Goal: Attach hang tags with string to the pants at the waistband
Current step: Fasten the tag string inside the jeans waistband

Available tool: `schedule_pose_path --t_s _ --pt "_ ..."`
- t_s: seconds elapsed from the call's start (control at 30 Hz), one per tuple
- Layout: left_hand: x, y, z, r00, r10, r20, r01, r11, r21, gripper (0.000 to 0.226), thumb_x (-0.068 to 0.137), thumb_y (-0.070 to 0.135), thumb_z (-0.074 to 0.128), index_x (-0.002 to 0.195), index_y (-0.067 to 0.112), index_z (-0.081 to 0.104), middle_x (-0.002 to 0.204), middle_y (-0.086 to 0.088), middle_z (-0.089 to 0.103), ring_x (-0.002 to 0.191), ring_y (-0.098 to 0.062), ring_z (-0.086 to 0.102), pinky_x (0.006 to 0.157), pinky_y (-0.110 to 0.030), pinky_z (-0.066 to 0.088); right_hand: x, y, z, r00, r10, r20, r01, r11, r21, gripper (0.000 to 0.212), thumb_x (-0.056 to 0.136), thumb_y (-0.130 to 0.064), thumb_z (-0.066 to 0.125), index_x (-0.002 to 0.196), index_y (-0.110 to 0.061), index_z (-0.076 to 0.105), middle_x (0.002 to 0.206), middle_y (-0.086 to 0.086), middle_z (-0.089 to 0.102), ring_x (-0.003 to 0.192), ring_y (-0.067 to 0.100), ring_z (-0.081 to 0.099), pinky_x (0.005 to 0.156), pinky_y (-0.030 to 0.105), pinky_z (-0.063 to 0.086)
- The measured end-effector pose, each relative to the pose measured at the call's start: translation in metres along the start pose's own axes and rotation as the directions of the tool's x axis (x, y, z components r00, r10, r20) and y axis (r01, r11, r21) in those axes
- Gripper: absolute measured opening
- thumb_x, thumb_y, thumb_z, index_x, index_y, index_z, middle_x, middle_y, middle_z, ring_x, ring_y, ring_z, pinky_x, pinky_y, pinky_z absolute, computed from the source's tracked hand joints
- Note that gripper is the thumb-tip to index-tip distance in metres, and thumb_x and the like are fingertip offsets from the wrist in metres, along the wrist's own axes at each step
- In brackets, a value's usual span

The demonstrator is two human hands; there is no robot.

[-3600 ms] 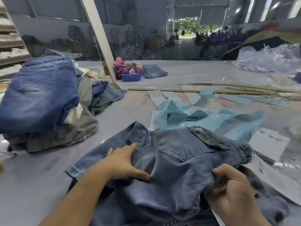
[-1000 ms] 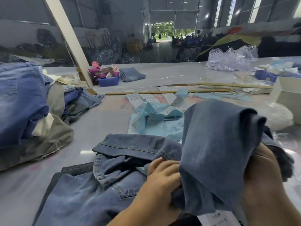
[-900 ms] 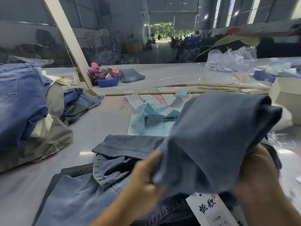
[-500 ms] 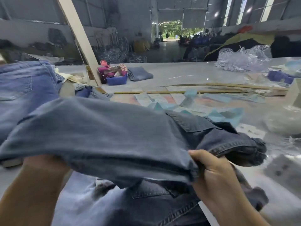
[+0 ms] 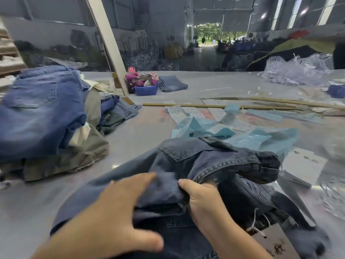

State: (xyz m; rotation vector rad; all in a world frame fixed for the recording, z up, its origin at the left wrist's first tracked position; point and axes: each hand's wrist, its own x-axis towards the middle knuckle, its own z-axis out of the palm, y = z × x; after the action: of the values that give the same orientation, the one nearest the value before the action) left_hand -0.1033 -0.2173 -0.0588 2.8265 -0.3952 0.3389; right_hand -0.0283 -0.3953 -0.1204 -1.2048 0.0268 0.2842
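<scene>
Grey worktop [image 5: 145, 146] stretches toward an open hall doorway. Left of the fingers sits a pile of folded jeans [image 5: 39, 113]. The left hand [image 5: 119, 208] lies flat on the pants [image 5: 196, 161], fingers [image 5: 143, 181] spread and straight. Just beside it the right hand [image 5: 202, 200] grips a bunched fold of the same denim, fingers curled under. Right of that wrist, a string [image 5: 256, 224] ties a hang tag [image 5: 274, 245] at the waistband.

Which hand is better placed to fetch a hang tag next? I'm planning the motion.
Probably the left hand: it lies flat and open on the jeans, while the right hand grips a fold and would have to let go.
</scene>
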Motion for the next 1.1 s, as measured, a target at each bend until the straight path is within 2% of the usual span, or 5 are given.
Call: schedule_pose_path --t_s 0.07,0.23,0.77,0.93,1.1 --pt "0.004 -0.006 0.027 0.960 -0.119 0.254 0.079 0.984 0.160 0.117 0.052 0.077 0.061 0.148 0.055 -0.002 0.154 0.034 -0.003 0.146 0.002 0.004 0.121 -0.032 0.014 0.005 -0.006 0.004 0.999 -0.015 0.047 0.017 0.999 -0.040 0.049 0.063 -0.021 0.070 0.103 0.008 0.065 0.096 0.023 0.073 0.092 0.039 0.071 0.087 0.057 0.055" --pt "0.016 -0.045 0.033 0.953 -0.278 -0.118 0.286 0.957 0.056 0.066 0.067 0.003 0.058 0.128 0.028 0.061 0.127 0.006 0.064 0.114 -0.022 0.059 0.097 -0.035 0.047 0.008 -0.030 -0.014 0.947 -0.003 0.321 0.146 0.895 -0.421 0.029 0.067 -0.028 0.076 0.095 -0.023 0.075 0.094 -0.005 0.076 0.091 0.017 0.072 0.081 0.034 0.058" --pt "0.012 -0.065 -0.031 0.881 -0.399 -0.256 0.421 0.906 0.034 0.018 0.066 0.042 0.062 0.084 0.044 0.061 0.066 0.011 0.065 0.065 -0.024 0.063 0.061 -0.038 0.055 0.012 -0.037 -0.063 0.935 -0.047 0.351 0.336 -0.196 -0.921 0.039 0.087 -0.030 0.054 0.126 -0.030 0.056 0.122 -0.003 0.063 0.115 0.025 0.055 0.095 0.037 0.045" --pt "0.010 -0.042 -0.009 0.901 -0.416 0.121 0.309 0.813 0.494 0.073 0.057 0.069 0.053 0.125 0.044 0.043 0.122 0.015 0.055 0.111 -0.020 0.057 0.091 -0.036 0.049 0.028 -0.037 -0.083 0.961 -0.125 0.247 0.177 -0.406 -0.896 0.028 0.093 -0.026 0.049 0.113 -0.032 0.067 0.114 0.000 0.066 0.114 0.028 0.053 0.099 0.037 0.036" --pt "0.047 0.023 0.052 0.945 -0.214 0.247 0.119 0.929 0.350 0.112 0.071 0.060 0.061 0.149 0.032 -0.014 0.158 -0.001 0.003 0.143 -0.028 0.018 0.118 -0.046 0.020 0.042 -0.036 -0.086 0.943 -0.068 0.326 0.285 -0.338 -0.897 0.030 0.091 -0.028 0.053 0.119 -0.026 0.063 0.113 0.009 0.065 0.108 0.031 0.057 0.084 0.032 0.044"
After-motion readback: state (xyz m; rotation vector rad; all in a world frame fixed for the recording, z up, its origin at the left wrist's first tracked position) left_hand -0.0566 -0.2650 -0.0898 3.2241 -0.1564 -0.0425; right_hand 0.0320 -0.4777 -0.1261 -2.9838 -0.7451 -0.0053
